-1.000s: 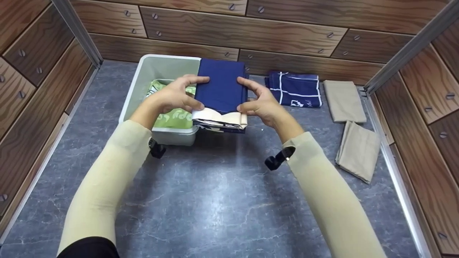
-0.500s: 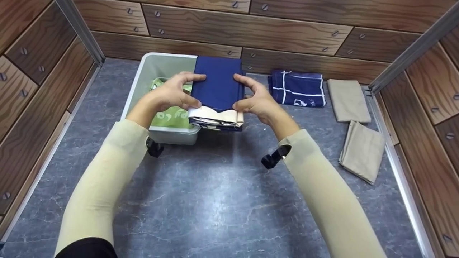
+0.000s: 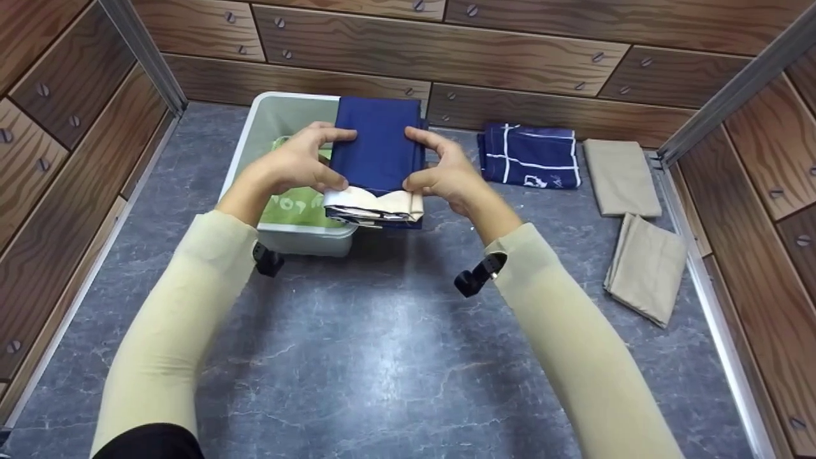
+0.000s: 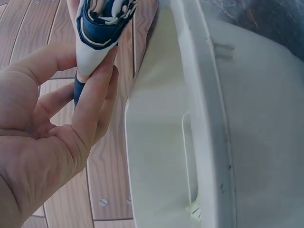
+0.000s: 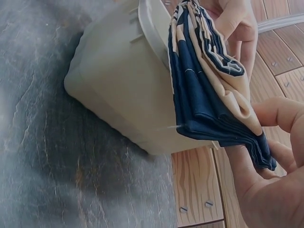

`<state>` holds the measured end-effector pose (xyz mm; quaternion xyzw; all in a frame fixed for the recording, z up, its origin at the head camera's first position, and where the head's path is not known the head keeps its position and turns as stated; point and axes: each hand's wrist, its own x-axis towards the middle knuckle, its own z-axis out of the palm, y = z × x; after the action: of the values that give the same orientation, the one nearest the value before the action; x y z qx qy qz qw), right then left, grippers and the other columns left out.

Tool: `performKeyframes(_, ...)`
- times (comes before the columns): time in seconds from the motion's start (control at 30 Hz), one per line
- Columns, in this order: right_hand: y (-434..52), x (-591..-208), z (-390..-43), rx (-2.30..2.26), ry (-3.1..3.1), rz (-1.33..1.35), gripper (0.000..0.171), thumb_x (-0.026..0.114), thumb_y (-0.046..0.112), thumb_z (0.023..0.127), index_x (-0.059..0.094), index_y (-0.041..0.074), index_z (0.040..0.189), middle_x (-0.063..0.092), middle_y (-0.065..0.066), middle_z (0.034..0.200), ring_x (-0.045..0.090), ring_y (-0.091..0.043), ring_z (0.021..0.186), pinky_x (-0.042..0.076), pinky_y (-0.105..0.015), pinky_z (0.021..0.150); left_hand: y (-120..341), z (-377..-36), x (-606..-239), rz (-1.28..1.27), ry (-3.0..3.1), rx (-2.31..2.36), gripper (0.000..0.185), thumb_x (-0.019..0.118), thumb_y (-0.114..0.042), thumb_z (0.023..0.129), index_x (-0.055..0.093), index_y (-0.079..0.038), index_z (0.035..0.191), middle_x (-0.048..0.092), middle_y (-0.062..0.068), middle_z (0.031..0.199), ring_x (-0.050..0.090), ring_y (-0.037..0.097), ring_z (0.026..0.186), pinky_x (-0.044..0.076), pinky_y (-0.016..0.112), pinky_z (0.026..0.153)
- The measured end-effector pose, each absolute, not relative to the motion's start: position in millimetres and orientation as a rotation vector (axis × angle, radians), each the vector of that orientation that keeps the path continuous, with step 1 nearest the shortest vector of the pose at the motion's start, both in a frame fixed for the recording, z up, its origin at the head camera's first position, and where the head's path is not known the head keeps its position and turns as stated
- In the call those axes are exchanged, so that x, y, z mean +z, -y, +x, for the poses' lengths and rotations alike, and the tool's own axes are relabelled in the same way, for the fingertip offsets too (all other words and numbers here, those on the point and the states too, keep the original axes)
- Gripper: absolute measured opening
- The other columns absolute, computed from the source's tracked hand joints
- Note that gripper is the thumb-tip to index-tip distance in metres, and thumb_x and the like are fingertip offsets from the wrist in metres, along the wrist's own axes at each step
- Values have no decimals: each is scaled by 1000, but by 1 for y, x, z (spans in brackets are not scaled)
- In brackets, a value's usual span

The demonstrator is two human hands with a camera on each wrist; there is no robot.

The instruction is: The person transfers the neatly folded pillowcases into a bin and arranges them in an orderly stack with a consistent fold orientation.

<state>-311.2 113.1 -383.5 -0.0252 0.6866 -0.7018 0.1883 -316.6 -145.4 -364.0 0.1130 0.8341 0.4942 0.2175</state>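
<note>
- Left: grey bin stood on the marbled bench, green printed cloth lying inside it.
- Left hand gripped the left edge of the folded navy cloth, thumb on top near the front, fingers curled round the edge and clamped on it.
- Folded navy cloth was held off the bench, over the bin's right side and front rim; cream and navy layers showed at its near end.
- Right hand gripped the cloth's right edge the same way, fingers clamped on the fold.
- Right of the hands: navy cloth with white lines lay flat on the bench by the back wall.
- Further right: two folded beige cloths, one by the wall, one nearer, corners close together.
</note>
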Motion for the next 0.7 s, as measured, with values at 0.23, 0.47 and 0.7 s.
performKeyframes(0.23,-99,-383,-313,-1965,-1938,-76,94,60,-27,68,49,21,148,46,-13,139,65,-28,93,62,-34,68,158,-316,-359,302,-2349,1315,89,76,10,76,40,-14,154,22,10,158,43,35,129,61,31,71)
performKeyframes(0.47,-84,-385,-316,-1931,-1963,-80,94,63,-25,69,49,23,148,36,-3,150,64,-27,92,62,-34,68,174,-318,-355,277,-2352,1259,88,77,7,79,39,-18,154,19,9,160,46,33,123,60,28,69)
performKeyframes(0.7,-69,-384,-320,-1892,-1977,-76,93,63,-25,69,49,23,148,37,-5,148,61,-27,98,61,-31,66,186,-318,-355,279,-2389,1201,88,77,6,78,39,-16,154,23,13,158,49,31,118,59,28,65)
